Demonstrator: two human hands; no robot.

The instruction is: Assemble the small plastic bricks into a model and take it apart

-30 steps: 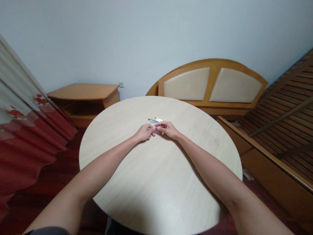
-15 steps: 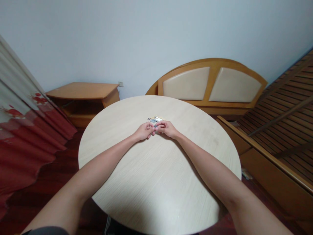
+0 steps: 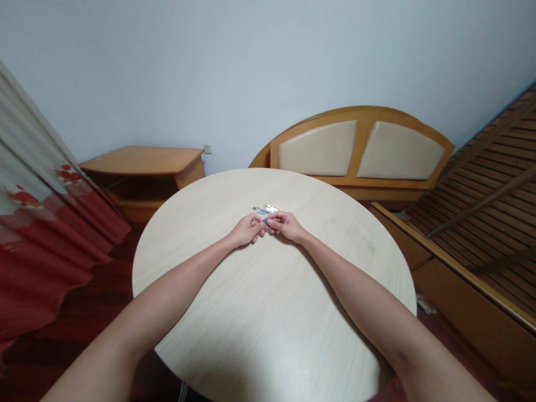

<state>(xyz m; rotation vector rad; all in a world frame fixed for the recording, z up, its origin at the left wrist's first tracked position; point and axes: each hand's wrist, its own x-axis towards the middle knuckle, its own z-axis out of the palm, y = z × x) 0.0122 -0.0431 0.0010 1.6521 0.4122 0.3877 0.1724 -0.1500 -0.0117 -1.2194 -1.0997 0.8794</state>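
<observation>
Silvery card-like packet (image 3: pixel 265 210) right at the fingertips of the left hand (image 3: pixel 248 230) and right hand (image 3: pixel 286 225), both curled together over a pale round wooden table (image 3: pixel 268 301), actual grip impossible to tell tbh.

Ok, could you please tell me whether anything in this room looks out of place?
The brown wooden slatted bed base on the right has no mattress, leaving its slats bare.

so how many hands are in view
2: the left hand and the right hand, meeting at a small flat packet on the round table. No others show.
</observation>
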